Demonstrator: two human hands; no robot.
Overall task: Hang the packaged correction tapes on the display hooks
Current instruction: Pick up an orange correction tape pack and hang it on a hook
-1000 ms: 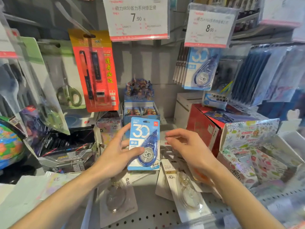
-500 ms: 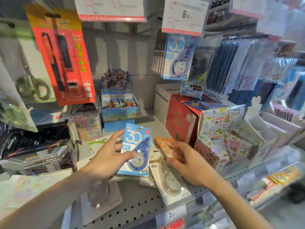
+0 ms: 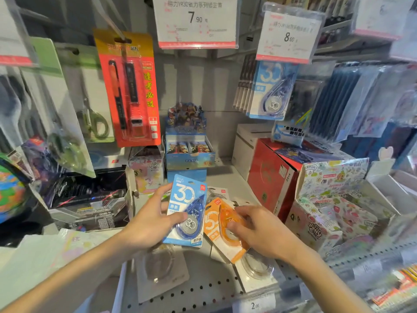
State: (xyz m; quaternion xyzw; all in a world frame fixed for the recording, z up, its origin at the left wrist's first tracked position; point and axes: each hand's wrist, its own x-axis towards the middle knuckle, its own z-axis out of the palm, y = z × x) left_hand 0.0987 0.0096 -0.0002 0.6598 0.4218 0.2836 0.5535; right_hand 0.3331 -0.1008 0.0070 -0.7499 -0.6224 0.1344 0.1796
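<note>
My left hand (image 3: 150,222) grips a blue packaged correction tape (image 3: 185,208) marked "30", held upright above the shelf. Beside it, my right hand (image 3: 259,231) holds an orange packaged correction tape (image 3: 214,224), tilted, with my fingers over its blister. Up at the right, several blue correction tape packs (image 3: 269,91) hang from a hook under the 8.00 price tag (image 3: 288,35). No packs are visible below the 7.90 price tag (image 3: 195,21) at top centre. More clear-blister packs (image 3: 161,267) lie flat on the perforated shelf (image 3: 203,292) under my hands.
A red pen pack (image 3: 129,91) and scissors (image 3: 94,125) hang at the left. A blue card display box (image 3: 188,145) stands at the back, with a red box (image 3: 270,177) and patterned boxes (image 3: 327,199) at the right. At the far left is a globe (image 3: 9,190).
My right hand has lifted an orange tape pack off the shelf and brought it next to the blue one. The view has tilted back up and left toward the price tags.
</note>
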